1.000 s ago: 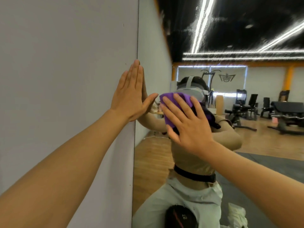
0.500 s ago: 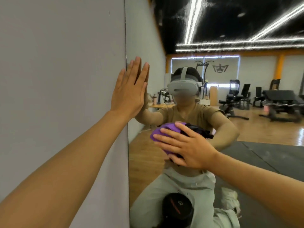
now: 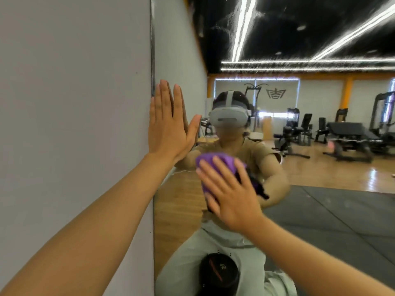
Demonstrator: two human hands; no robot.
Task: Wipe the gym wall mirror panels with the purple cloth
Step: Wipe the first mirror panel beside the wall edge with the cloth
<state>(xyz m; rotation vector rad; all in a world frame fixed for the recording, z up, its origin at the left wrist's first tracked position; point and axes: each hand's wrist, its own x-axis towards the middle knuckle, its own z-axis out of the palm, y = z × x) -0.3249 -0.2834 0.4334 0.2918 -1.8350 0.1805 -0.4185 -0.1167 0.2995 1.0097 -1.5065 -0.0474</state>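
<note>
The wall mirror panel (image 3: 299,210) fills the right of the view, its left edge meeting a grey wall. My right hand (image 3: 230,195) presses the bunched purple cloth (image 3: 215,165) flat against the glass at chest height, fingers spread and straight. The cloth shows above and left of my fingers; the rest is hidden under my palm. My left hand (image 3: 168,127) lies flat on the mirror's left edge, fingers straight and pointing up, a little above and left of the cloth.
The grey wall (image 3: 74,124) takes up the left half. The mirror reflects a kneeling person in a headset, a wooden floor, dark mats and several gym machines (image 3: 346,137). A black round object (image 3: 220,274) shows reflected at the bottom.
My right hand swept the cloth down from head height to waist height, then turned back up a little to chest height with fingers upright. My left hand stayed on the mirror's edge.
</note>
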